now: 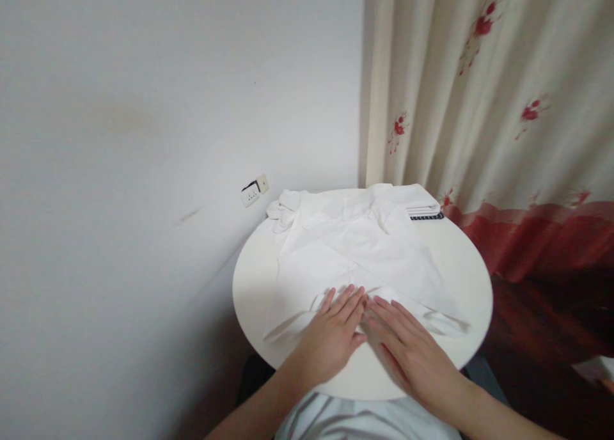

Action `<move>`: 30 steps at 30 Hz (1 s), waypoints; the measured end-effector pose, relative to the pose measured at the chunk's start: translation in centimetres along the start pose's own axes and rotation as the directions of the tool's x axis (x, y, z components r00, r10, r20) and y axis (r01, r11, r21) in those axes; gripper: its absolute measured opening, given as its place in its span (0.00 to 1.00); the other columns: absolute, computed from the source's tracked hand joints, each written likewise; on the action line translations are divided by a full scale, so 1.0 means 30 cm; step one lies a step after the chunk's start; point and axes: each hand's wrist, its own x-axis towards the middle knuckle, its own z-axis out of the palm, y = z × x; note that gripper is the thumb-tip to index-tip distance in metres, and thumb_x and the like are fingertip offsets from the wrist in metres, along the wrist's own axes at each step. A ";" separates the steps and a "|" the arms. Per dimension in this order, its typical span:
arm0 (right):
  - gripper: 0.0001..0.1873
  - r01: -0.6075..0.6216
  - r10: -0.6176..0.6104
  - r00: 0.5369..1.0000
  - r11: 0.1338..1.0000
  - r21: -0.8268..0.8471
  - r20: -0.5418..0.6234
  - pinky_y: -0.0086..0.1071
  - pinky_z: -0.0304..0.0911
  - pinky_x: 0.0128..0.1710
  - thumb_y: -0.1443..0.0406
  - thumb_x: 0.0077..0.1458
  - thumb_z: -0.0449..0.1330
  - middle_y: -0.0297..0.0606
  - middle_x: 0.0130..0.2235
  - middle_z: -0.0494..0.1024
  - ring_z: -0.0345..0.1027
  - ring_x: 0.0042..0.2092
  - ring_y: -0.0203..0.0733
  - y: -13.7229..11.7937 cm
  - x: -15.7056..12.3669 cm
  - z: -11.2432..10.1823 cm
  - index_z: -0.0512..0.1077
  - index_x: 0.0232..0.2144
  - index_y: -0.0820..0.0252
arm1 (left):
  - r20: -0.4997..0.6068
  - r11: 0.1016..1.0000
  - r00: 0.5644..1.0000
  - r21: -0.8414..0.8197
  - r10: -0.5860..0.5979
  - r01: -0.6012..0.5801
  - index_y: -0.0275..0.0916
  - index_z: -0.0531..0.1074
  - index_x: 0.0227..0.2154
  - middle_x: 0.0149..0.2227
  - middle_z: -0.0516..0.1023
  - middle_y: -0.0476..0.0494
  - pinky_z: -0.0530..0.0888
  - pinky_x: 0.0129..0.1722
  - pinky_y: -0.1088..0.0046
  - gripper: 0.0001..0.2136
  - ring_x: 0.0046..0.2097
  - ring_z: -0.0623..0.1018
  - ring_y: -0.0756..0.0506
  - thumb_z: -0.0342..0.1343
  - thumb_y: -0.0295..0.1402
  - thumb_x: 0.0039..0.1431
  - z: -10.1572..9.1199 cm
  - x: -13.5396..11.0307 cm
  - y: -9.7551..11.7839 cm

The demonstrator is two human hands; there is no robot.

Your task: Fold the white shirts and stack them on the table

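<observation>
A white garment, which looks like a shirt, lies spread over the round white table. Its near edge is rumpled and bunched around my fingertips. My left hand rests flat on that edge, fingers stretched out and angled to the right. Close beside it, my right hand lies on the cloth with its fingers extended toward the left. The fingertips of both hands nearly meet. Neither hand grips the fabric; my palms hide part of the near edge.
At the far right of the table sits a folded white cloth with a black-and-white patterned edge. Crumpled white fabric lies at the far left. A wall socket is behind, and a cream curtain with red flowers hangs at the right.
</observation>
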 end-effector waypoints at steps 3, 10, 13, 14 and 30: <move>0.37 -0.015 0.012 0.996 0.999 0.039 0.086 0.53 0.48 0.69 0.61 0.68 0.52 0.44 0.72 0.51 0.45 0.71 0.51 0.014 0.020 0.008 0.43 0.73 0.55 | 0.023 0.999 1.000 -0.034 -0.004 0.005 0.41 0.46 0.71 0.72 0.52 0.40 0.52 0.69 0.49 0.29 0.73 0.49 0.39 0.47 0.40 0.71 0.005 0.005 -0.024; 0.37 -0.063 0.062 0.980 0.998 0.003 0.190 0.56 0.44 0.70 0.55 0.69 0.51 0.45 0.72 0.48 0.41 0.72 0.52 0.114 -0.023 -0.026 0.42 0.73 0.53 | 0.085 0.989 0.995 -0.147 0.045 -0.032 0.45 0.43 0.72 0.72 0.52 0.42 0.54 0.69 0.53 0.31 0.72 0.50 0.41 0.47 0.35 0.71 -0.017 -0.013 -0.086; 0.36 -0.079 0.082 0.977 0.997 -0.023 0.197 0.55 0.45 0.69 0.55 0.69 0.51 0.45 0.72 0.50 0.43 0.72 0.51 0.142 -0.063 -0.048 0.43 0.73 0.53 | 0.109 0.983 0.992 -0.178 0.061 -0.041 0.46 0.43 0.72 0.72 0.52 0.43 0.53 0.69 0.53 0.31 0.72 0.51 0.41 0.48 0.34 0.70 -0.024 -0.019 -0.104; 0.35 -0.092 0.096 0.979 0.995 -0.030 0.180 0.55 0.46 0.69 0.56 0.69 0.51 0.44 0.71 0.52 0.45 0.71 0.51 0.150 -0.075 -0.054 0.44 0.72 0.53 | 0.108 0.983 0.992 -0.181 0.057 -0.037 0.46 0.43 0.72 0.72 0.51 0.43 0.53 0.70 0.53 0.31 0.72 0.51 0.41 0.48 0.34 0.70 -0.024 -0.020 -0.106; 0.08 -0.285 0.275 0.958 0.943 -0.171 -0.079 0.50 0.58 0.52 0.62 0.64 0.57 0.40 0.42 0.79 0.70 0.46 0.49 0.263 -0.180 -0.122 0.77 0.39 0.53 | -0.190 0.913 0.895 -0.141 -0.404 0.382 0.43 0.75 0.38 0.41 0.78 0.43 0.74 0.46 0.60 0.12 0.44 0.76 0.40 0.51 0.43 0.68 -0.074 -0.303 -0.240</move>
